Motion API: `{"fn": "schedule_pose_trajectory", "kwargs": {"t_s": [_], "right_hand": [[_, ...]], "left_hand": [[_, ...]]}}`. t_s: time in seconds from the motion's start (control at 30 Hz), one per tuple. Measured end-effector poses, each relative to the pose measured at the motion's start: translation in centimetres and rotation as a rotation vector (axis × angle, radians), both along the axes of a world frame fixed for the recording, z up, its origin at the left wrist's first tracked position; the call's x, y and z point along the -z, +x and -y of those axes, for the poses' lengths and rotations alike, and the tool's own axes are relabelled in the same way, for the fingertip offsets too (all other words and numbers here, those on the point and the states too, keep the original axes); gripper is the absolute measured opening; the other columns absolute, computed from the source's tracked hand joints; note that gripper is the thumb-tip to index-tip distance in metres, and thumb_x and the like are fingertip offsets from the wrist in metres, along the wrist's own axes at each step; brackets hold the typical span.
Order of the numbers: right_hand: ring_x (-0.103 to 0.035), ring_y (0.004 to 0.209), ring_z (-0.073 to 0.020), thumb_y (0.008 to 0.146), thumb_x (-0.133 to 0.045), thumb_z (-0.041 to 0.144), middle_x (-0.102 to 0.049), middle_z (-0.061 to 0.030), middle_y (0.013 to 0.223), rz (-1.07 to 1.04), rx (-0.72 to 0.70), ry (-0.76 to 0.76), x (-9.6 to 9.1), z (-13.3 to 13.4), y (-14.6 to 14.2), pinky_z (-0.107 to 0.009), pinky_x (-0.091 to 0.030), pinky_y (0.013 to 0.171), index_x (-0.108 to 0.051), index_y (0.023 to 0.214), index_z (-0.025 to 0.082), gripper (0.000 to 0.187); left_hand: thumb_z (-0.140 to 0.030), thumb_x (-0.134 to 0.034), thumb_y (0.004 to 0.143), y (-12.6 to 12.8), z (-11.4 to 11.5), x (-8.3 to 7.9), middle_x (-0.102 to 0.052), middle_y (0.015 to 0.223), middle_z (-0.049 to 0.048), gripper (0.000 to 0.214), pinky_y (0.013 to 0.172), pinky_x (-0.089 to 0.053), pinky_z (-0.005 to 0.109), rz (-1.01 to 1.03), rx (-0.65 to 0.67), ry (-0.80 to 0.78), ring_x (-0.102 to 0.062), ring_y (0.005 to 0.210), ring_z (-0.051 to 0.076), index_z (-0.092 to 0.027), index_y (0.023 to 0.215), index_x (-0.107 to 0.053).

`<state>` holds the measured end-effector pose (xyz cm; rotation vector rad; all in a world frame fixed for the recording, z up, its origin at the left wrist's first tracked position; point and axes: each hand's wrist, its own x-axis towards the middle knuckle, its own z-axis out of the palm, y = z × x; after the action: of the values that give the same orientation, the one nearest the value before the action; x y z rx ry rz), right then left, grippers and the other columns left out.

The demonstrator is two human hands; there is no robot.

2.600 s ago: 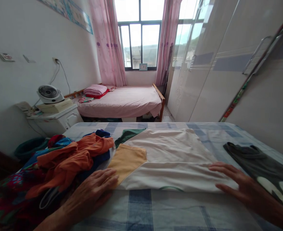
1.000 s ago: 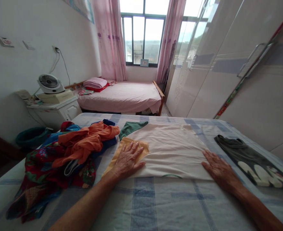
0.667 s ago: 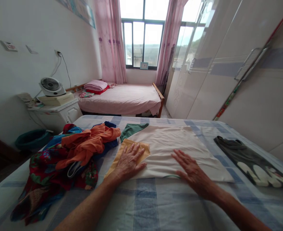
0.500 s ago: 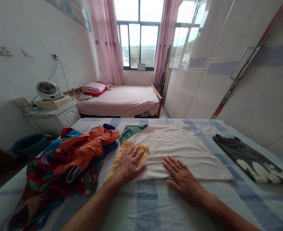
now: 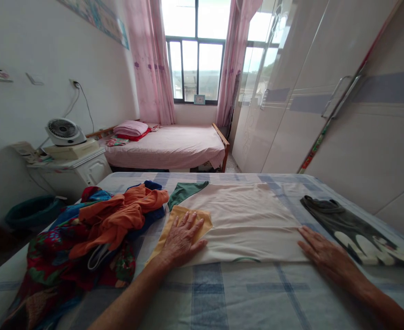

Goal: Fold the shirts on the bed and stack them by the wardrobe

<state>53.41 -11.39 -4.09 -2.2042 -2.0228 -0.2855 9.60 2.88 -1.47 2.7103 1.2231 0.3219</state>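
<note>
A white T-shirt [image 5: 243,206] with one yellow sleeve [image 5: 174,220] and one green sleeve [image 5: 187,192] lies spread on the bed, its body folded over lengthwise. My left hand [image 5: 184,236] presses flat on the yellow sleeve, fingers spread. At the shirt's right end, near its hem, my right hand [image 5: 325,250] rests palm down with fingers stretched out. Part of a green curved mark shows at the shirt's near edge. Neither hand grips anything.
To the left is a heap of clothes with an orange garment [image 5: 119,220] and a red floral one [image 5: 50,256]. A folded dark T-shirt [image 5: 349,229] lies at right on the checked bedsheet [image 5: 208,298]. Beyond stand a pink bed [image 5: 174,144] and wardrobe [image 5: 291,119].
My right hand has slid right along the shirt from its middle to the hem end, uncovering the green mark. My left hand stays on the yellow sleeve. The view has shifted slightly.
</note>
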Motion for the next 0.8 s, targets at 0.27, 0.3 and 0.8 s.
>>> {"fn": "schedule_pose_trajectory", "kwargs": {"t_s": [0.27,0.3,0.8], "right_hand": [[-0.054,0.116,-0.0243,0.086,-0.033,0.042,-0.057,-0.0106,0.127,-0.147,0.054,0.085,-4.4,-10.5,0.3,-0.039,-0.043,0.097,-0.056,0.123,0.016,0.051],[-0.053,0.117,-0.0238,0.086,-0.032,0.039,-0.056,-0.0107,0.128,-0.143,0.061,0.079,-4.6,-12.1,0.3,-0.038,-0.042,0.097,-0.054,0.125,0.015,0.051],[-0.048,0.117,-0.0278,0.081,-0.033,0.011,-0.057,-0.0097,0.126,-0.075,0.054,0.044,-2.5,-24.5,1.4,-0.046,-0.038,0.091,-0.055,0.124,0.021,0.050]], "left_hand": [[-0.041,-0.041,0.088,-0.4,-9.0,-3.9,-0.054,0.131,0.0097,0.042,0.098,-0.039,0.033,0.135,-0.276,-0.046,-0.051,0.118,0.023,-0.021,0.121,-0.057],[-0.037,-0.042,0.087,-0.5,-10.7,-4.1,-0.055,0.129,0.0108,0.040,0.098,-0.039,0.032,0.130,-0.311,-0.042,-0.052,0.118,0.023,-0.019,0.119,-0.057],[-0.026,-0.066,0.063,1.4,-20.9,-2.0,-0.070,0.094,0.0163,0.030,0.076,-0.046,0.032,0.202,-0.635,-0.180,-0.063,0.097,0.029,-0.013,0.089,-0.065]]}}
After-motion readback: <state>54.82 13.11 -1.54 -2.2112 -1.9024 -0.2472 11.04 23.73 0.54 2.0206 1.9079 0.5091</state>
